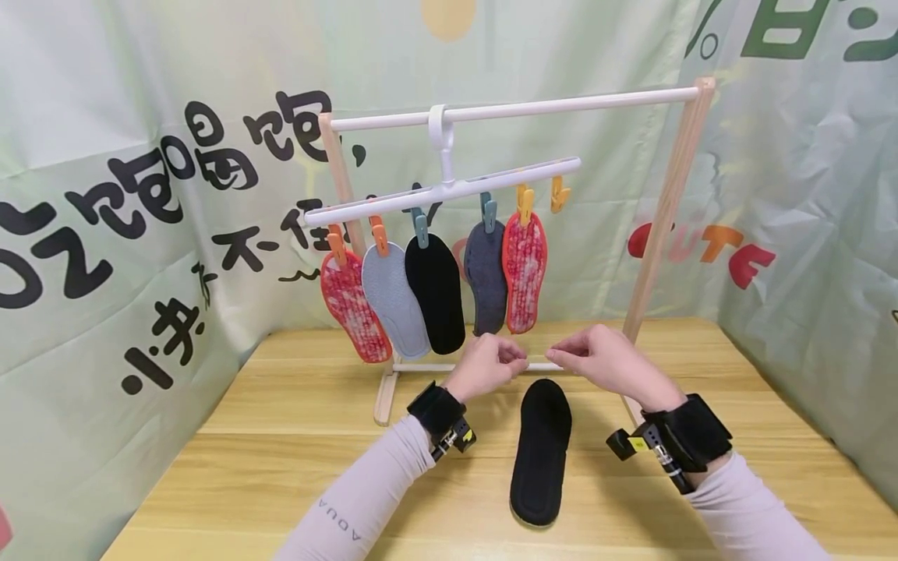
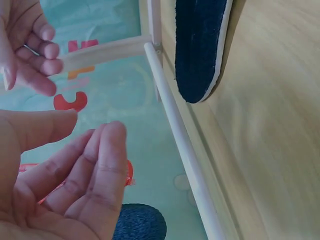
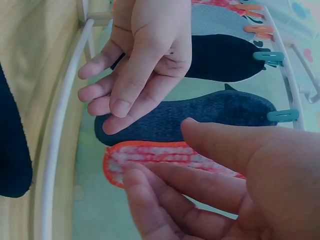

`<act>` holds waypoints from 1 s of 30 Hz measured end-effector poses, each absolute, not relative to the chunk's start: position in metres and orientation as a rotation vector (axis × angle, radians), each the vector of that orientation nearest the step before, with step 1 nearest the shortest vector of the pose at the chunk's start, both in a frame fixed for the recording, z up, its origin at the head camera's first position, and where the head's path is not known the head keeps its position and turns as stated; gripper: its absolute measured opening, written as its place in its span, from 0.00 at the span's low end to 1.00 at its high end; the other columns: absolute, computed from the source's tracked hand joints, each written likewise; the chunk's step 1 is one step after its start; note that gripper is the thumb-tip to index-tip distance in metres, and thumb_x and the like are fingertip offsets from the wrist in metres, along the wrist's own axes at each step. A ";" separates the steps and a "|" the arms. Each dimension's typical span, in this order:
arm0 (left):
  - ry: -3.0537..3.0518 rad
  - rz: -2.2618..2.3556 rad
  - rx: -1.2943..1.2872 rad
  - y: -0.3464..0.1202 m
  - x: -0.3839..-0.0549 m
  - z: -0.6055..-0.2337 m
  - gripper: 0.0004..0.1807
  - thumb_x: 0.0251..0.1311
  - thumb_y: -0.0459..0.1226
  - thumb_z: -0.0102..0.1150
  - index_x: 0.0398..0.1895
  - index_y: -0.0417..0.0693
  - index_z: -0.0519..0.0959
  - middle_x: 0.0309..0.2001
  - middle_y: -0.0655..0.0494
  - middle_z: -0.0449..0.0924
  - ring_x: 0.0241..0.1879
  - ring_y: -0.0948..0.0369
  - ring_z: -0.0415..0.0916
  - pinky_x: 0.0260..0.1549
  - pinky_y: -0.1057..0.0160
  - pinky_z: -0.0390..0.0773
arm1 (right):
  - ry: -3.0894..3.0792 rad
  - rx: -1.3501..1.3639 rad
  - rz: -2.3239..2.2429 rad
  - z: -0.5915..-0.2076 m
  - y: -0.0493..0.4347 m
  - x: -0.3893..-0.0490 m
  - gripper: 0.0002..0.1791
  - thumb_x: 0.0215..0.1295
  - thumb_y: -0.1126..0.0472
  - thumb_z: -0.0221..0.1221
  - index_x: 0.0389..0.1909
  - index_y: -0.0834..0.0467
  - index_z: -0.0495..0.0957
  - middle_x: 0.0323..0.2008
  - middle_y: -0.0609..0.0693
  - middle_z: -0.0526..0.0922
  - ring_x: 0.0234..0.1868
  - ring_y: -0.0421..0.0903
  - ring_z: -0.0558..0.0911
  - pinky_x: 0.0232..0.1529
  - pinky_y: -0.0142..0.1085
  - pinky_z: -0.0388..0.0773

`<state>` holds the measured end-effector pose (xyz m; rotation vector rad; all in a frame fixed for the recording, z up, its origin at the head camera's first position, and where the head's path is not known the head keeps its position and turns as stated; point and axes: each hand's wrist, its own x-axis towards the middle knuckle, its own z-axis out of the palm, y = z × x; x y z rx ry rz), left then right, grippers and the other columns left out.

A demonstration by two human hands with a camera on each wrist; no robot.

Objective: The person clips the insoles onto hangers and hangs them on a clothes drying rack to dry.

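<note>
A black insole point(image 1: 542, 460) lies on the wooden table, just in front of both hands. My left hand point(image 1: 486, 365) hovers beyond its far end, fingers loosely bent and holding nothing. Facing it from the right, my right hand point(image 1: 605, 362) also holds nothing, its thumb and fingers apart in the right wrist view. Behind the hands, clothespins hold a row of insoles: a red patterned one point(image 1: 354, 312), a light grey one point(image 1: 396, 304), a black one point(image 1: 435, 296), a dark grey-blue one point(image 1: 486, 273) and another red patterned one point(image 1: 525, 276).
A white hanger bar point(image 1: 449, 191) hooks over the rail point(image 1: 575, 104) of a wooden stand point(image 1: 666, 210) and tilts up to the right. At its right end a yellow clothespin point(image 1: 559, 195) holds nothing. A printed curtain point(image 1: 175, 195) surrounds the table point(image 1: 295, 452).
</note>
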<state>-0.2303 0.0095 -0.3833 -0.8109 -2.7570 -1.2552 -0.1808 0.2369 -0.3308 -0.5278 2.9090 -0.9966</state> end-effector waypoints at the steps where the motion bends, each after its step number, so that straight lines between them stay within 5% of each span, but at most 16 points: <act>1: -2.766 -1.232 -0.812 0.010 -0.229 -0.384 0.07 0.69 0.37 0.69 0.44 0.44 0.91 0.35 0.53 0.93 0.26 0.71 0.82 0.34 0.73 0.81 | 2.907 -0.555 -0.989 -0.333 0.237 -0.181 0.20 0.78 0.48 0.63 0.55 0.61 0.89 0.42 0.54 0.93 0.40 0.45 0.88 0.39 0.39 0.82; 5: -2.811 -1.173 -0.807 0.012 -0.227 -0.387 0.06 0.69 0.38 0.70 0.41 0.45 0.92 0.32 0.56 0.92 0.25 0.74 0.79 0.34 0.73 0.78 | 2.914 -0.628 -0.975 -0.341 0.239 -0.180 0.16 0.77 0.52 0.65 0.49 0.61 0.92 0.32 0.48 0.91 0.30 0.42 0.78 0.32 0.35 0.71; 8: -2.840 -1.178 -0.789 0.013 -0.224 -0.390 0.05 0.68 0.37 0.71 0.39 0.45 0.92 0.30 0.57 0.91 0.25 0.73 0.79 0.33 0.73 0.77 | 2.920 -0.689 -0.966 -0.347 0.240 -0.180 0.14 0.76 0.55 0.66 0.45 0.62 0.92 0.24 0.46 0.88 0.26 0.41 0.75 0.53 0.47 0.78; 12: -2.859 -1.182 -0.754 0.013 -0.221 -0.393 0.04 0.66 0.36 0.72 0.38 0.45 0.92 0.32 0.55 0.92 0.27 0.70 0.82 0.34 0.71 0.79 | 2.898 -0.691 -0.946 -0.353 0.240 -0.180 0.14 0.76 0.54 0.66 0.42 0.60 0.93 0.17 0.42 0.78 0.28 0.42 0.72 0.68 0.57 0.68; 15: -2.870 -1.132 -0.736 0.013 -0.219 -0.396 0.05 0.66 0.38 0.73 0.37 0.46 0.92 0.33 0.56 0.93 0.31 0.68 0.84 0.39 0.70 0.81 | 2.870 -0.654 -0.942 -0.357 0.241 -0.179 0.14 0.75 0.52 0.66 0.39 0.58 0.93 0.15 0.39 0.66 0.27 0.41 0.64 0.40 0.38 0.69; 18: -2.877 -1.080 -0.729 0.014 -0.218 -0.398 0.06 0.66 0.39 0.73 0.36 0.46 0.93 0.32 0.58 0.92 0.33 0.67 0.85 0.44 0.68 0.81 | 2.846 -0.631 -0.946 -0.361 0.244 -0.179 0.15 0.75 0.52 0.66 0.39 0.59 0.93 0.16 0.39 0.60 0.21 0.40 0.58 0.28 0.33 0.56; 27: -2.918 -1.088 -0.661 0.014 -0.211 -0.403 0.07 0.67 0.40 0.73 0.36 0.45 0.92 0.21 0.61 0.88 0.29 0.69 0.84 0.59 0.62 0.81 | 2.816 -0.570 -0.854 -0.370 0.249 -0.179 0.18 0.76 0.49 0.65 0.43 0.60 0.93 0.21 0.43 0.77 0.24 0.41 0.67 0.32 0.35 0.65; 30: -2.923 -1.107 -0.648 0.015 -0.210 -0.405 0.07 0.67 0.40 0.74 0.37 0.45 0.92 0.21 0.62 0.88 0.30 0.68 0.85 0.56 0.62 0.82 | 2.802 -0.545 -0.849 -0.372 0.250 -0.179 0.17 0.76 0.49 0.65 0.42 0.60 0.93 0.23 0.45 0.79 0.25 0.43 0.68 0.31 0.36 0.65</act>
